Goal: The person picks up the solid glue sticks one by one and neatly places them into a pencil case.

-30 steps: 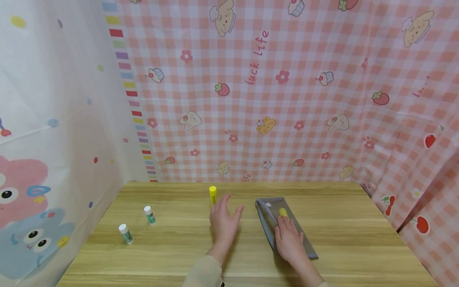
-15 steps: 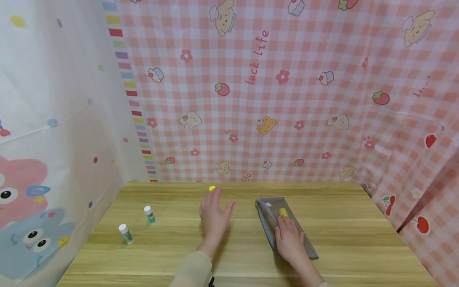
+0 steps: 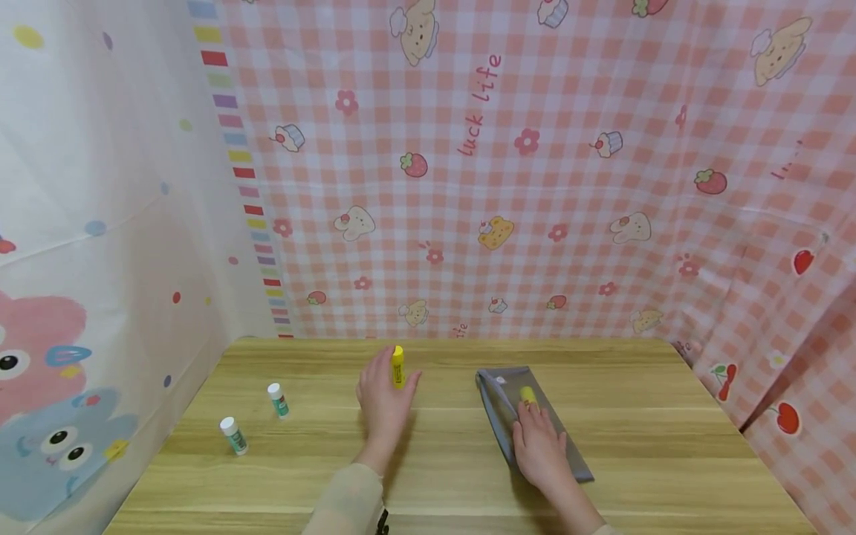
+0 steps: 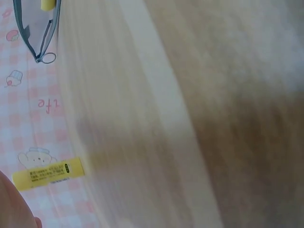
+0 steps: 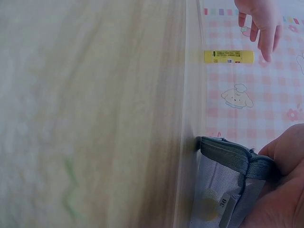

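Note:
A yellow glue stick (image 3: 398, 368) stands upright near the far edge of the table. My left hand (image 3: 383, 397) is just to its left with fingers extended and nothing in its grasp; in the right wrist view a gap shows between the fingers and the stick. My right hand (image 3: 540, 446) holds a grey mesh zipper pouch (image 3: 568, 446) by its edge, and the pouch's mouth gapes toward the left. Through the mesh, past my right fingertips, shows the end of another yellow glue stick (image 3: 527, 394); the hand covers the rest of it.
Two green glue sticks with white caps, one farther (image 3: 278, 401) and one nearer (image 3: 234, 436), stand on the left of the wooden table (image 3: 455, 475). A pink checked cloth (image 3: 455, 223) hangs behind, and a white patterned cloth (image 3: 134, 260) at the left.
My left hand has travelled leftward across the front of the standing yellow glue stick, which is uncovered again. The right hand and the pouch have stayed in place.

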Demonstrator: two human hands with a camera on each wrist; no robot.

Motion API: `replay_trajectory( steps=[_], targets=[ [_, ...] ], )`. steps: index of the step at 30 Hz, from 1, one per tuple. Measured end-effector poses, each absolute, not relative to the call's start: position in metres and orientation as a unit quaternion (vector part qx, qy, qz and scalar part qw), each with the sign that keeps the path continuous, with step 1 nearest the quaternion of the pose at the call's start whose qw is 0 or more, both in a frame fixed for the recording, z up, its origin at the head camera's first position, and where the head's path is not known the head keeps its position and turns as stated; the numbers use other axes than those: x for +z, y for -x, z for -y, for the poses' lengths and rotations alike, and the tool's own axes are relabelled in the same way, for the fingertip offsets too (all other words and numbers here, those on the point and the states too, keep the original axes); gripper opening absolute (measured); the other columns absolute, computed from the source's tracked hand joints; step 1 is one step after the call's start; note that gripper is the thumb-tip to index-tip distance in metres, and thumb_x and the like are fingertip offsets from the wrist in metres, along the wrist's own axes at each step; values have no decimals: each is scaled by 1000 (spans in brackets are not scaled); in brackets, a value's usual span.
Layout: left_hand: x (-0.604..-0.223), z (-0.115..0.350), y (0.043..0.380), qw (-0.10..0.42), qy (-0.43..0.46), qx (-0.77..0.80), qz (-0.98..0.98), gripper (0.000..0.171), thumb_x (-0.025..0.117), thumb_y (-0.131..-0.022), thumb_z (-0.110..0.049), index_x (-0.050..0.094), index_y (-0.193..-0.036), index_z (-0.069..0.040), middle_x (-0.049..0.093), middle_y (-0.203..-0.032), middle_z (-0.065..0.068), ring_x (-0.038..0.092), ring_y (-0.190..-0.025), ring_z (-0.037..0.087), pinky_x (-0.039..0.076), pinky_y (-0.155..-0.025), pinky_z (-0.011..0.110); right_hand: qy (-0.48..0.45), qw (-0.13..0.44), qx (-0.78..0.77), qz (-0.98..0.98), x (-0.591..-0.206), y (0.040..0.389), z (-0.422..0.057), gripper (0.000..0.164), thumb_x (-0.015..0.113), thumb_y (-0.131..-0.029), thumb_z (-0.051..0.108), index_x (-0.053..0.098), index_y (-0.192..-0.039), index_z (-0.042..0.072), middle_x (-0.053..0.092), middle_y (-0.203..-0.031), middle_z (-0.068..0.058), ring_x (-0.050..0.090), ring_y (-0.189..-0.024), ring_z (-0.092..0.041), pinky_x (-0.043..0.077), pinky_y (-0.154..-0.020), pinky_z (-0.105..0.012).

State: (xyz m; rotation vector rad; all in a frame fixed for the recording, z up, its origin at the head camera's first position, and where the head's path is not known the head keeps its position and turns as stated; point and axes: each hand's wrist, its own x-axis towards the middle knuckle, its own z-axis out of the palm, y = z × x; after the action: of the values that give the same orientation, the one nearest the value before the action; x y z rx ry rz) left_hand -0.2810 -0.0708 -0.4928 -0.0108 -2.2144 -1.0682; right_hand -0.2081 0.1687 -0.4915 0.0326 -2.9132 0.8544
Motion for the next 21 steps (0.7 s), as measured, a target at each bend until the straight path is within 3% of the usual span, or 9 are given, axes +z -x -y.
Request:
replay_trajectory(
  steps=[21],
  targets=[
    [-499, 74, 292, 288, -40, -488, 823, 66, 83, -81, -20, 52, -135, 2, 57, -134, 19, 50, -124, 39, 38, -109, 51, -6, 53, 282, 958, -493, 208, -170, 43, 41, -103, 13, 45, -142, -6, 36, -147, -34, 27, -137, -55, 17, -101, -81]
  ],
)
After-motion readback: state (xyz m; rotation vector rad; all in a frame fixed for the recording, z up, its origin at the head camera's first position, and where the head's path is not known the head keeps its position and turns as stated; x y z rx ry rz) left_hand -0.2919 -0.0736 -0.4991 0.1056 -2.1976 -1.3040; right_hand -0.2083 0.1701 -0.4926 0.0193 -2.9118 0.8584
